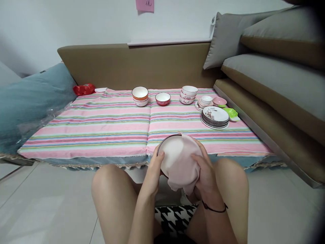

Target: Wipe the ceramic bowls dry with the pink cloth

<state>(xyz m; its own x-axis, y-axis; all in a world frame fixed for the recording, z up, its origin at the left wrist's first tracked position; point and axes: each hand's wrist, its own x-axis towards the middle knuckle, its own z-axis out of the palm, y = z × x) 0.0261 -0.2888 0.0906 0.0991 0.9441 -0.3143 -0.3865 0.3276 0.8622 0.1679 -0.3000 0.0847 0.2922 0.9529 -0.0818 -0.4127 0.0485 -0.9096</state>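
Note:
Above my lap I hold a white bowl (168,150) with a dark rim, its inside facing me. My left hand (154,169) grips the bowl's left edge, thumb over the rim. A pale pink cloth (184,169) covers the right half of the bowl and hangs below it. My right hand (206,171) is closed on the cloth and the bowl's right side, its thumb pressing the cloth inside. The fingers behind the bowl are hidden.
On the striped sheet (101,125) stand stacked bowls (140,96), a red bowl (163,99), another bowl stack (188,95), and stacked plates (215,117). Small dishes (206,99), a pink bowl (219,101) and a green dish (231,114) sit near the cushions (274,78). A red bundle (84,89) lies far left.

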